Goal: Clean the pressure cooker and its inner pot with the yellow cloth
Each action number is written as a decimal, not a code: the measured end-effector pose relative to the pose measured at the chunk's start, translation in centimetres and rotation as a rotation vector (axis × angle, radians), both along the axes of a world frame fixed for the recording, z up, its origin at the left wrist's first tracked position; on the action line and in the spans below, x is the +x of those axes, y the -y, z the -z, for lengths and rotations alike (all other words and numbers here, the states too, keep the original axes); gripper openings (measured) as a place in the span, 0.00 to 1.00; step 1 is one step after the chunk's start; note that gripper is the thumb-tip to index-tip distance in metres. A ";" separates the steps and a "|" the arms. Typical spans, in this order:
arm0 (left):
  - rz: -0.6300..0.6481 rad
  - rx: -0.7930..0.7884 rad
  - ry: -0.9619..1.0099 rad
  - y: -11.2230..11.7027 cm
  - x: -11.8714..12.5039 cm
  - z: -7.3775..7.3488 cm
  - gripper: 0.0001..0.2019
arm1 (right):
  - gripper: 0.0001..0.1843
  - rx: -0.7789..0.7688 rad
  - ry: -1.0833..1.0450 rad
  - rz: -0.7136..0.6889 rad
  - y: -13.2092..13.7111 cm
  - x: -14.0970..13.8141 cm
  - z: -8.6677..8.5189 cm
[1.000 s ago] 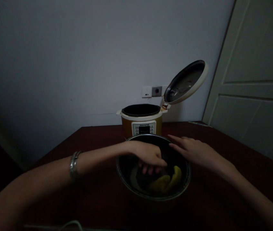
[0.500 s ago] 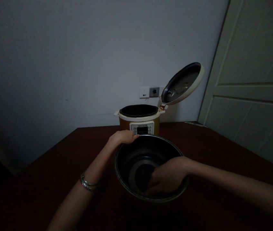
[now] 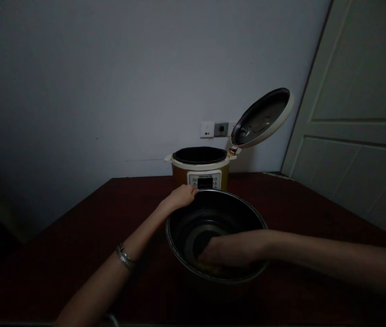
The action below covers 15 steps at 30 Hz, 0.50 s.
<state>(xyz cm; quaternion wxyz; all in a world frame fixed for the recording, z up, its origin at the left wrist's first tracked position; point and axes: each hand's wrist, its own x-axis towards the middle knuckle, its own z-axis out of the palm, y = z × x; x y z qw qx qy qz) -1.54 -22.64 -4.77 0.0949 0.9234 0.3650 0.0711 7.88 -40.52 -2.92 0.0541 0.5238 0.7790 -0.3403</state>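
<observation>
A dark inner pot [image 3: 234,206] with a pale metal rim tilts toward me over the table. My left hand [image 3: 183,196] is closed on its far left rim, and a silvery bracelet circles that wrist. Inside the pot, my right hand [image 3: 229,249] reaches over the near right rim, fingers curled down against the lower inner wall. Beneath those fingers shows a yellowish thing [image 3: 210,268], too dim to name. Behind the pot stands an electric pressure cooker [image 3: 177,174] with a control panel, its lid [image 3: 263,119] raised to the right.
The dark red table [image 3: 138,193] reaches back to a grey wall [image 3: 111,91]. A socket plate [image 3: 207,130] and a grey switch [image 3: 220,129] are on the wall behind the cooker. On the right is a pale panelled door [image 3: 359,118].
My right hand has moved left and slightly down inside the pot, and the yellowish thing now shows under it. My left hand keeps its hold on the rim. The view has shifted slightly.
</observation>
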 end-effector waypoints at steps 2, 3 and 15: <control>0.041 -0.001 0.025 -0.2 -0.1 0.1 0.19 | 0.15 -0.141 0.088 -0.100 -0.5 1.9 -0.3; 0.054 0.003 0.035 -0.3 -0.1 0.2 0.19 | 0.13 -0.203 0.160 -0.118 -0.8 2.9 -0.2; 0.059 0.008 0.059 -0.1 -0.3 0.1 0.17 | 0.15 0.593 0.341 -0.363 -8.9 4.6 1.4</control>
